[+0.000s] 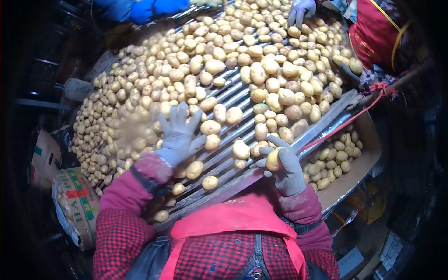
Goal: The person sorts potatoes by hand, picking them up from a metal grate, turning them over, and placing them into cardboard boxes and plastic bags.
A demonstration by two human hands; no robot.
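Note:
Many potatoes (214,66) lie spread over a metal roller table (228,94), with bare rollers showing in a diagonal strip. My left hand (179,135), in a grey glove, rests with fingers spread on potatoes at the left of that strip. At the table's near right edge my right hand (284,165), also gloved, has its fingers curled round a yellow potato (274,159). A few loose potatoes (241,149) lie on the rollers between my hands.
Below the right edge stands a cardboard box (371,154) of potatoes. A red cord (345,122) runs along the metal rail (326,116). A printed carton (77,200) is at lower left. Another person's gloved hand (302,10) touches potatoes at the top right.

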